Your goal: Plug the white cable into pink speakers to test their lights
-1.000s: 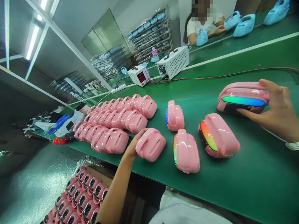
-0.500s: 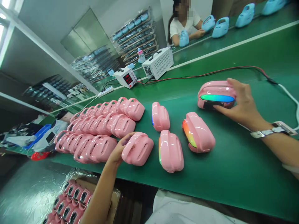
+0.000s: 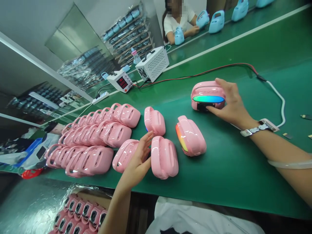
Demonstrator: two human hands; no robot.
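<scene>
My right hand (image 3: 230,105) is wrapped round the right end of a pink speaker-like device with a handle (image 3: 207,89); its front strip glows green to blue. The thumb lies on the dark panel under the strip. Fingers apart, my left hand (image 3: 138,162) is between an unlit pink device (image 3: 124,152), which it partly hides, and another pink device (image 3: 165,159) just right of it. Whether the fingertips touch that one I cannot tell. Behind stands a pink device (image 3: 156,122) with a bit of blue glow. A further pink device (image 3: 192,136) shows an orange-yellow strip.
Rows of pink devices (image 3: 102,159) fill the table's left side. A power supply (image 3: 120,81) and a larger white box (image 3: 153,63) stand behind, with a red-black cable (image 3: 207,71) running right. A box of pink units (image 3: 80,211) sits below. Across the table is a co-worker (image 3: 180,24).
My left hand has let go of the unlit pink device beside the rows and moved right, towards the neighbouring one. My right hand still grips the lit device. The view has shifted right.
</scene>
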